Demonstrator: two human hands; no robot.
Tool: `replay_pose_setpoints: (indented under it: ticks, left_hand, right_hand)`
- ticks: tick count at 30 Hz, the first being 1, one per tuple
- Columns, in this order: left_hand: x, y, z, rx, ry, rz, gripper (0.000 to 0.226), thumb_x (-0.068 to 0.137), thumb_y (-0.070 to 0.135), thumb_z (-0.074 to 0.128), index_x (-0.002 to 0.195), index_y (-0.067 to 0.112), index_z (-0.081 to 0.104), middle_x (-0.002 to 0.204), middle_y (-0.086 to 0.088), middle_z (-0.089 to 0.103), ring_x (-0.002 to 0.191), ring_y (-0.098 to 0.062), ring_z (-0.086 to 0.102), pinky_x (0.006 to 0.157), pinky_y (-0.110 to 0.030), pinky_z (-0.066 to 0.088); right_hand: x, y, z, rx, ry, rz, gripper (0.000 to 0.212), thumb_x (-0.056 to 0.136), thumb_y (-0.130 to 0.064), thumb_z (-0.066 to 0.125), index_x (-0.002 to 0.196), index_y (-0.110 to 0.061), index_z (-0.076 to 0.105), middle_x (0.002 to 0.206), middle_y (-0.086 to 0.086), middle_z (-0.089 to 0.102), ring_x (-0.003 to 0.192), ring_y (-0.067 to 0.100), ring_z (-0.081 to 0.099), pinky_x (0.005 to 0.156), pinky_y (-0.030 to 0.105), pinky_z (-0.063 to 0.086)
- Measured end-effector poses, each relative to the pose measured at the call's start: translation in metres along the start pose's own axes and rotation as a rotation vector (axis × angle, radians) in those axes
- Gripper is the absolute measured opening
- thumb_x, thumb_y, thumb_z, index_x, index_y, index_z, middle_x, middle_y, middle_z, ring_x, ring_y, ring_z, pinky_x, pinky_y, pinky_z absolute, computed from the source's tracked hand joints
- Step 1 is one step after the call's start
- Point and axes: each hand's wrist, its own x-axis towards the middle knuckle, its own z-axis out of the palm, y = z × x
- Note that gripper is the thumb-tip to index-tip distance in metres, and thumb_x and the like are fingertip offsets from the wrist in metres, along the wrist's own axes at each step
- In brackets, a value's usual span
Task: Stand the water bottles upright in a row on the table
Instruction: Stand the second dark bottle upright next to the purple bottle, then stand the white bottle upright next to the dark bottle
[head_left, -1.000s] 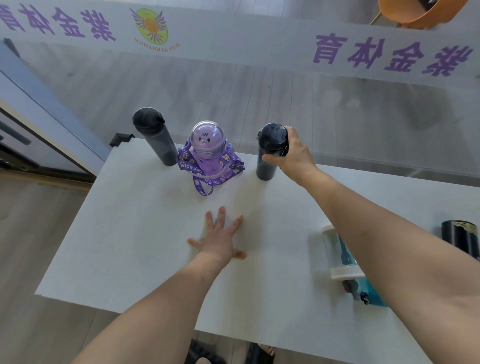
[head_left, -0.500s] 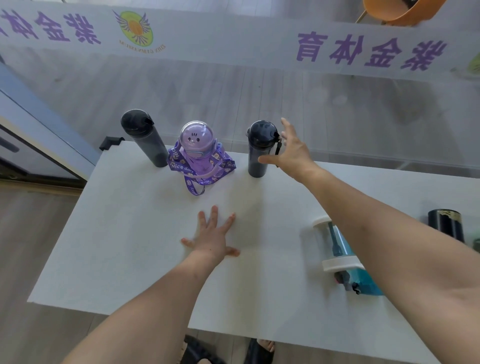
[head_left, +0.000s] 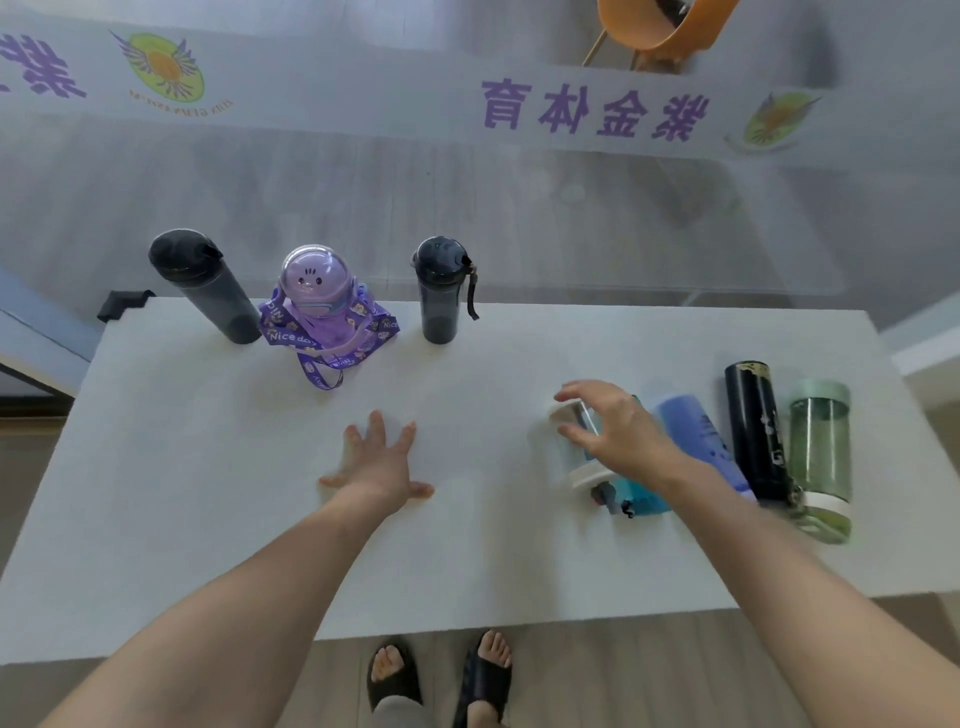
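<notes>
Three bottles stand upright along the far edge of the white table (head_left: 208, 519): a dark grey bottle (head_left: 208, 291), a purple domed bottle with a strap (head_left: 319, 306) and a dark bottle with a loop (head_left: 439, 291). At the right, several bottles lie on their sides: a clear teal bottle with white rings (head_left: 587, 467), a blue bottle (head_left: 701, 441), a black bottle (head_left: 758, 431) and a green bottle (head_left: 821, 452). My right hand (head_left: 613, 426) hovers over the teal bottle with fingers curled apart; whether it touches is unclear. My left hand (head_left: 379, 457) lies flat on the table, fingers spread.
A glass wall with a purple-lettered banner (head_left: 592, 111) runs just behind the table's far edge. An orange chair (head_left: 660, 26) stands beyond it. My feet in black sandals (head_left: 441, 675) show below the near edge.
My right hand has let go of the dark bottle with the loop, which stays upright, and has moved right and toward me to the lying teal bottle. The view has shifted right.
</notes>
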Motion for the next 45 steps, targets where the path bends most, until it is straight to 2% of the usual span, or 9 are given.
replay_pose_setpoints:
  ticks: [5,9,17,20,25,31,36,40,45]
  left_hand:
    - [-0.015,0.043,0.017,0.087,-0.039,0.183,0.102,0.085,0.059,0.075,0.159,0.055,0.004,0.168,0.007,-0.026,0.154,-0.028,-0.024,0.103,-0.083,0.025]
    - [-0.018,0.066,0.028,0.163,-0.077,0.206,0.110,0.085,0.056,0.077,0.158,0.055,-0.005,0.167,0.005,-0.030,0.154,-0.031,-0.025,0.101,-0.081,0.030]
    - [-0.019,0.068,0.022,0.220,-0.127,0.182,0.114,0.087,0.039,0.080,0.156,0.058,-0.008,0.165,0.007,-0.035,0.154,-0.030,-0.026,0.103,-0.077,0.035]
    - [-0.017,0.067,0.024,0.186,-0.123,0.177,0.114,0.087,0.037,0.081,0.156,0.060,-0.007,0.164,0.011,-0.036,0.154,-0.028,-0.027,0.103,-0.077,0.033]
    - [-0.016,0.064,0.028,0.141,-0.104,0.159,0.111,0.086,0.037,0.081,0.154,0.064,-0.003,0.163,0.016,-0.037,0.153,-0.024,-0.029,0.104,-0.078,0.029]
    - [-0.016,0.066,0.028,0.121,-0.093,0.135,0.109,0.087,0.035,0.081,0.154,0.064,0.001,0.163,0.017,-0.035,0.154,-0.022,-0.028,0.106,-0.077,0.027]
    - [-0.015,0.068,0.030,0.124,-0.076,0.121,0.110,0.086,0.034,0.082,0.154,0.065,0.001,0.164,0.017,-0.035,0.154,-0.021,-0.027,0.106,-0.074,0.031]
    - [-0.014,0.069,0.032,0.119,-0.076,0.124,0.110,0.086,0.033,0.082,0.154,0.064,0.002,0.164,0.016,-0.035,0.154,-0.021,-0.028,0.106,-0.076,0.029]
    - [-0.012,0.067,0.033,0.123,-0.076,0.117,0.111,0.086,0.033,0.081,0.153,0.065,-0.001,0.162,0.017,-0.037,0.153,-0.021,-0.030,0.107,-0.076,0.028]
  right_hand:
    - [-0.041,0.022,0.001,-0.167,-0.131,0.110,0.057,0.084,-0.041,0.078,0.136,-0.031,0.058,0.158,-0.010,0.038,0.149,0.010,0.027,0.118,0.039,0.036]
    - [-0.040,0.025,0.007,-0.270,-0.256,0.151,0.076,0.083,-0.031,0.076,0.151,-0.037,0.042,0.169,-0.018,0.007,0.156,0.009,0.006,0.117,0.037,0.037]
    - [-0.013,0.040,0.001,-0.408,-0.424,-0.068,0.087,0.080,-0.006,0.075,0.153,-0.036,0.038,0.170,-0.012,0.001,0.155,0.016,0.010,0.103,0.038,0.051]
    - [-0.001,0.058,-0.002,-0.413,-0.470,-0.097,0.104,0.063,-0.006,0.085,0.148,-0.043,0.038,0.168,-0.015,0.004,0.146,0.021,0.024,0.103,0.042,0.050]
    - [0.007,0.067,-0.003,-0.440,-0.505,-0.206,0.103,0.068,-0.010,0.089,0.152,-0.040,0.037,0.167,-0.017,0.000,0.129,0.027,0.042,0.100,0.043,0.052]
    - [0.027,0.053,-0.018,-0.382,-0.516,-0.257,0.065,0.089,-0.025,0.076,0.146,-0.037,0.048,0.170,-0.013,0.012,0.125,0.030,0.052,0.102,0.042,0.047]
    - [0.064,0.037,-0.044,-0.134,-0.549,-0.125,0.047,0.098,-0.038,0.066,0.143,-0.040,0.055,0.158,-0.015,0.039,0.131,0.019,0.051,0.105,0.027,0.040]
    - [0.096,0.032,-0.051,0.210,-0.425,0.172,0.041,0.098,-0.052,0.058,0.135,-0.036,0.060,0.123,-0.002,0.064,0.095,0.028,0.070,0.076,0.035,0.063]
    - [0.110,0.040,-0.054,0.463,-0.332,0.415,0.042,0.104,-0.053,0.045,0.128,-0.023,0.061,0.123,0.006,0.063,0.091,0.029,0.074,0.082,0.043,0.064]
